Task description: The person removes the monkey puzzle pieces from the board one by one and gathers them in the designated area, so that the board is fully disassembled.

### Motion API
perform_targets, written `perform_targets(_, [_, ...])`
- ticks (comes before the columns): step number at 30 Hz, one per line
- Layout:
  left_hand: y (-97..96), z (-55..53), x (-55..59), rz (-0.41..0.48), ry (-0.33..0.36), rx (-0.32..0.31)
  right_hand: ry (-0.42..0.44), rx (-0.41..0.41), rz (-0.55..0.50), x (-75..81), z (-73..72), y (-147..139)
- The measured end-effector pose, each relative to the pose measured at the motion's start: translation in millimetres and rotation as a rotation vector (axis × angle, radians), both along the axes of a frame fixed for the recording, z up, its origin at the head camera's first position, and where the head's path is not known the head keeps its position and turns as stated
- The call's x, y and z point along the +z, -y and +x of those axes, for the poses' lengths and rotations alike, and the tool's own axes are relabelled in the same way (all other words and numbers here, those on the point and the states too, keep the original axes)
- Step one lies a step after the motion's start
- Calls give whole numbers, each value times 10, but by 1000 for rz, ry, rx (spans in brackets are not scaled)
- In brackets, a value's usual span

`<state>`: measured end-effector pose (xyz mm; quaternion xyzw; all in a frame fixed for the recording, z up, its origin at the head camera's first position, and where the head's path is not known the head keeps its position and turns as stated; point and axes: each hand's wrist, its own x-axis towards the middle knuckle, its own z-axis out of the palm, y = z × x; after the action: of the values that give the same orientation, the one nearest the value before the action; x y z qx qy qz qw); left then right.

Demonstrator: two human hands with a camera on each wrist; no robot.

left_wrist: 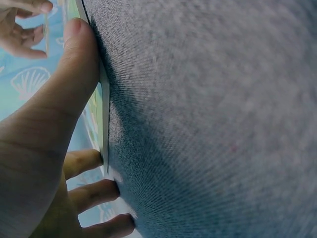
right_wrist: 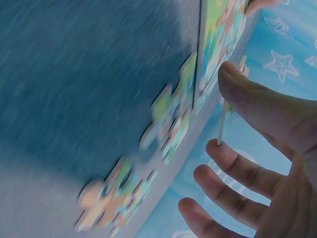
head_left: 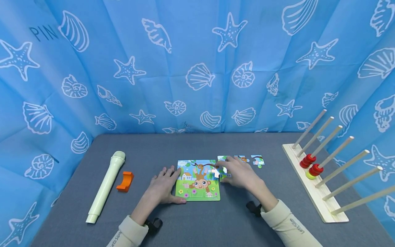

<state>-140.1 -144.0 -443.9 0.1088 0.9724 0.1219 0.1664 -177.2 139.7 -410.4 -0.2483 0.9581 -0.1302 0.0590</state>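
A monkey jigsaw puzzle [head_left: 197,199] lies flat in its board in the middle of the table. My left hand [head_left: 163,187] rests against its left side with fingers spread; in the left wrist view the thumb [left_wrist: 81,54] touches the board's edge. Over the right side of the puzzle, my right hand [head_left: 239,172] pinches a thin puzzle piece [right_wrist: 224,121] between thumb and index finger, seen edge-on and raised off the table. Several loose puzzle pieces [head_left: 258,160] lie beyond and beside the right hand, partly hidden by it in the head view.
A pale green microphone-shaped stick [head_left: 106,188] and an orange curved block [head_left: 125,181] lie at the left. At the right stands a wooden rack [head_left: 314,185] with upright pegs, some carrying red rings [head_left: 308,160]. A blue shell-print curtain [head_left: 197,103] hangs behind.
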Motion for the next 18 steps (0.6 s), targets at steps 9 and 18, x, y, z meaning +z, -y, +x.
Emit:
perform_targets(9, [8, -2, -10, 15, -8, 0, 1, -43, 68, 24, -46, -387])
perform_targets(18, [-10, -10, -35, -10, -8, 8, 78, -99, 112, 7, -51, -819])
